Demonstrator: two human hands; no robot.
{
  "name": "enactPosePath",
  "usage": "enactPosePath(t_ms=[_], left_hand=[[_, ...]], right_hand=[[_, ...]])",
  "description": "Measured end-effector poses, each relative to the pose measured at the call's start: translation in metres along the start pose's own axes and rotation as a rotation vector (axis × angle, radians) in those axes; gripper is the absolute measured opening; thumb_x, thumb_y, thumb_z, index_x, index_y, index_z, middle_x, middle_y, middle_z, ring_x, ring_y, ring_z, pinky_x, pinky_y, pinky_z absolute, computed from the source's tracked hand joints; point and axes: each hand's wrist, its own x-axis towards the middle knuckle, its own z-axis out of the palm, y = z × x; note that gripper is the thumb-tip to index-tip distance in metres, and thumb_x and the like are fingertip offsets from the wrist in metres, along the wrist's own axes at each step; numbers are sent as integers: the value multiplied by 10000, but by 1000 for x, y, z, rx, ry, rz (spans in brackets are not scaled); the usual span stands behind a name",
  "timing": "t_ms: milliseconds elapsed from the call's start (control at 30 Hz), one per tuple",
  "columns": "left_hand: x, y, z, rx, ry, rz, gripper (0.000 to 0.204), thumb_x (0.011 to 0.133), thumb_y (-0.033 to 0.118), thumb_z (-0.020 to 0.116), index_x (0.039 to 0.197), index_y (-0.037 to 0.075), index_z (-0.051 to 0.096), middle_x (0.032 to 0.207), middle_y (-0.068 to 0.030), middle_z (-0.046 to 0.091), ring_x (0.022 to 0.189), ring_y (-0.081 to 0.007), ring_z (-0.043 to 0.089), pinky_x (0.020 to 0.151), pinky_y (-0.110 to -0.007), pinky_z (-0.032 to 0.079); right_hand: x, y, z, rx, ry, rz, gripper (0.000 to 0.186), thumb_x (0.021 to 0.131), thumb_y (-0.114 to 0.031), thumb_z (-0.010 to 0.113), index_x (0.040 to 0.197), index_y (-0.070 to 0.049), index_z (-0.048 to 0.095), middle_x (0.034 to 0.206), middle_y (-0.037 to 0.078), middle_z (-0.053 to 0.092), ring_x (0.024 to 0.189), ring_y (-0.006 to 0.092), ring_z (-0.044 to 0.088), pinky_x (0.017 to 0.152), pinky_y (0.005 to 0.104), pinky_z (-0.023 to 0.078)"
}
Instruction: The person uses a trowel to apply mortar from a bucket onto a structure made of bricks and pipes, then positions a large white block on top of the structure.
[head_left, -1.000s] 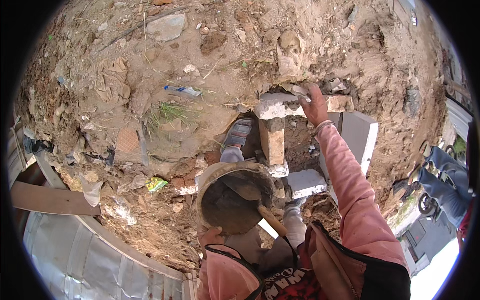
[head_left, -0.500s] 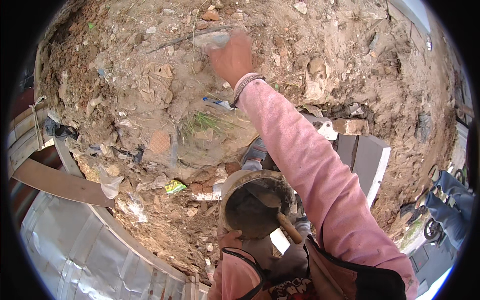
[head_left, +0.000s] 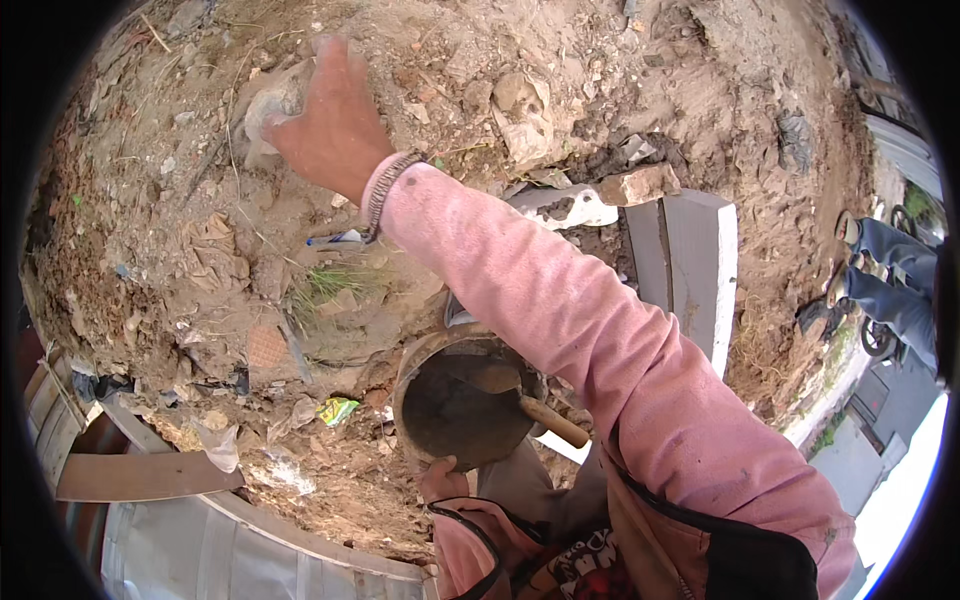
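My right hand (head_left: 335,120) reaches out at the upper left, low over the dirt, thumb and fingers round a pale, greyish rounded thing (head_left: 266,112). Motion smears the fingertips, and what that thing is I cannot make out. A bucket (head_left: 402,405) with a mortar-crusted rim stands close to my legs, its inside dark grey. My left hand (head_left: 441,481) grips the near left side of its rim; part of the hand is hidden below. A trowel lies in the bucket, its wooden handle (head_left: 555,421) sticking out over the right rim.
Rubble covers the ground, with a blue-and-white tube (head_left: 338,239) and a yellow-green wrapper (head_left: 337,410) on it. Grey blocks (head_left: 690,265) lie at right, below a broken brick (head_left: 640,185). Metal sheeting (head_left: 240,545) fills the lower left. A person in jeans (head_left: 895,290) is at far right.
The view has turned, so the ground appears shifted. My right hand remains over nearly the same patch of dirt, its thumb now farther from the fingers. My left hand stays on the bucket.
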Motion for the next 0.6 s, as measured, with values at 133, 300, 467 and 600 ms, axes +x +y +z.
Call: enactPosePath(t_ms=[133,300,467,600], left_hand=[[31,-39,-103,-88,236,-445,436,672,2,627,1103,-15,570,1031,-76,606,963,-240,575,900,-324,459],[33,-44,-62,46,77,-60,437,667,-6,620,1102,-21,573,1059,-66,605,978,-233,574,905,-318,457],[49,-48,-110,198,138,-134,562,684,-46,560,1240,23,513,1183,-80,578,1092,-248,537,959,-374,429],[36,-29,-56,178,-37,-23,662,669,-67,508,1317,57,456,1244,-100,558,1148,-279,524,991,-425,426]], right_hand=[[-48,59,-118,205,-90,203,656,759,-120,777,1241,51,366,1066,226,585,983,285,640,809,340,562],[-129,204,-266,-79,159,527,600,801,-156,751,1252,47,412,1073,156,575,900,203,635,708,275,542],[-128,277,-280,-200,229,610,619,764,-179,778,1243,50,460,1045,176,621,834,209,655,638,302,554],[-75,344,-228,-695,-152,588,547,782,-321,715,1159,56,593,987,235,667,865,310,680,727,383,554]])
